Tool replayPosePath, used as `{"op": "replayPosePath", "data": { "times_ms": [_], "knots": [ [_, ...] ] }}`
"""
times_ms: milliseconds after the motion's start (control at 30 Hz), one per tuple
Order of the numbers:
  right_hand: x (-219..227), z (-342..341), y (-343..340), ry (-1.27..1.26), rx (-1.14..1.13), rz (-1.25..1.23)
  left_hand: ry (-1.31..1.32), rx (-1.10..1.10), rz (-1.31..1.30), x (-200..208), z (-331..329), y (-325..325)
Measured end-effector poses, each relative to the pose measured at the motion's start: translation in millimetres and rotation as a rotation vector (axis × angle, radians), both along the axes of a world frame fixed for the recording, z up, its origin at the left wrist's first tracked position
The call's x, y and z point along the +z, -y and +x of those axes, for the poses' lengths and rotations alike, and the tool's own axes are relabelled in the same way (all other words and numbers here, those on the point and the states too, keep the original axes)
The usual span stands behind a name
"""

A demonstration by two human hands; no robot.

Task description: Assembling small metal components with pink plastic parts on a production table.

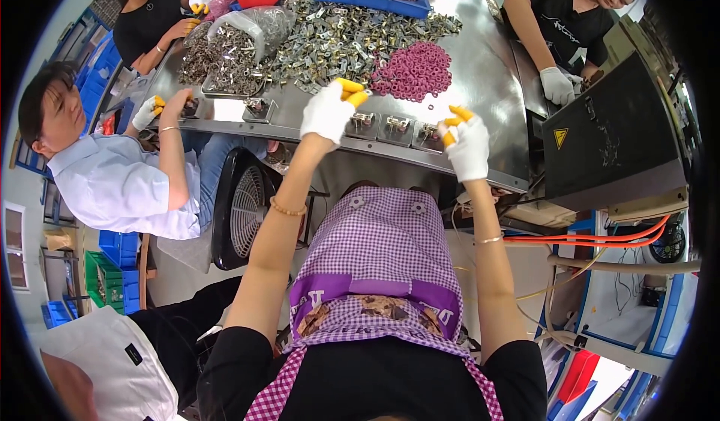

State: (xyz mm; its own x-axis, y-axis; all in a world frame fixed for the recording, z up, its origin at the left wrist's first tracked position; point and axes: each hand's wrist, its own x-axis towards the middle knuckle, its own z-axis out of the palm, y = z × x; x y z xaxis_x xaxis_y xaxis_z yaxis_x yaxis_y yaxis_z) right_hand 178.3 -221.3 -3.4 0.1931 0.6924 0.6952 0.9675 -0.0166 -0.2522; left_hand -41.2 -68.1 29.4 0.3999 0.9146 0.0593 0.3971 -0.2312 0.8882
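Note:
My left hand (327, 115), in a white glove with yellow finger covers, is raised above the table edge. Its fingers and thumb are closed together, with a tiny pale bit at the tips too small to name. To its right, my right hand (469, 149) is gloved the same way, its yellow-covered fingers bent but apart, and I see nothing between them. Between the hands, small metal fixtures with parts on them (395, 130) line the near edge. Beyond them lies a heap of pink rings (414, 71), with a loose ring (430, 107) closer to my right hand.
Metal parts (330, 42) are piled across the steel table (491, 83), below a blue tray (373, 8). A dark machine box (615, 136) stands at right. Co-workers sit left, far left and far right. A black fan (244, 207) is beside my left arm.

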Motion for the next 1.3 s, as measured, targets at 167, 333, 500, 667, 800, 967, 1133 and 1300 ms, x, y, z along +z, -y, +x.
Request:
{"op": "replayPosePath", "data": {
  "times_ms": [167,333,500,667,800,967,1133,1300],
  "knots": [
    [0.5,8.4,9.2,-0.753,0.134,-0.338,-0.194,-0.137,0.001,19.9,35.7,43.7],
    [3.4,17.3,4.5,-0.833,0.203,-0.461,-0.111,-0.201,0.397,-5.3,60.2,51.7],
    [17.1,3.6,1.5,-0.864,0.100,-0.488,-0.660,-0.240,0.655,-17.2,87.2,54.2],
    [-1.6,0.0,10.3,-0.499,0.145,-0.230,-0.583,-0.198,0.925,-19.6,88.0,56.3],
    [0.2,-9.4,19.7,-0.338,0.085,-0.273,-0.474,-0.235,0.864,-24.1,83.2,51.9],
    [17.8,6.3,20.0,-0.336,-0.201,-0.400,-0.686,-0.108,0.631,8.0,59.5,19.9],
    [4.4,74.0,-8.2,-0.239,-0.634,-0.329,-0.741,-0.032,0.617,-14.0,36.0,-50.0],
    [-3.7,105.9,-28.6,-0.148,-0.819,-0.394,-0.826,-0.103,0.643,-22.6,52.6,-68.9]
  ]
}}
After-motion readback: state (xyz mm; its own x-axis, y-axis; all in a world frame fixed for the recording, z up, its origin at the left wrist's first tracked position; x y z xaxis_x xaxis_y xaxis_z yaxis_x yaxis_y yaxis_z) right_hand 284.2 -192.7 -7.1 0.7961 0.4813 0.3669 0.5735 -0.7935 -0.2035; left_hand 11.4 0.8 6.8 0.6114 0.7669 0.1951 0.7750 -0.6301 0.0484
